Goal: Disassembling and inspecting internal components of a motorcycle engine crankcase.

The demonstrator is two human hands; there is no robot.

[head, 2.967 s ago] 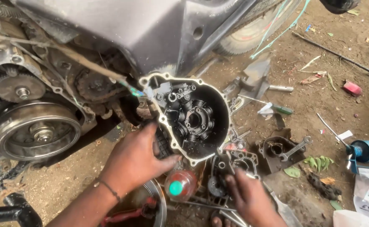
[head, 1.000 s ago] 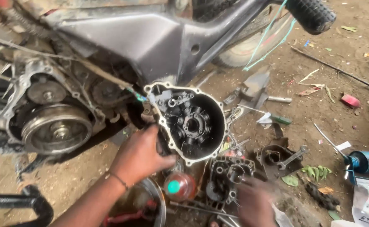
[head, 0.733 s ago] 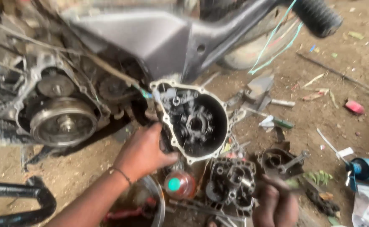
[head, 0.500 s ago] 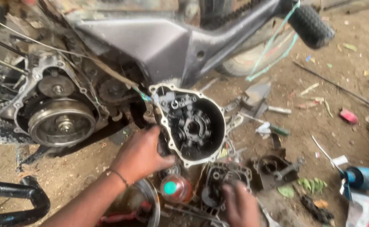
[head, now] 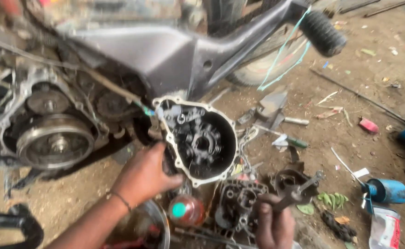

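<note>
Left hand holding up an engine side cover while the right grips a tool low in the frame.

At the centre of the frame, the left hand (head: 144, 177) is clamping its fingers on the lower-left rim of the engine cover (head: 198, 140), which is standing upright with its dark inner side facing the camera. The right hand (head: 274, 226), at the bottom centre-right, is closing around a dark metal tool (head: 299, 191) that is angling up and to the right, just below and right of the cover. The two hands are staying well apart. A flywheel (head: 54, 140) is showing at the left, on the motorcycle engine.
</note>
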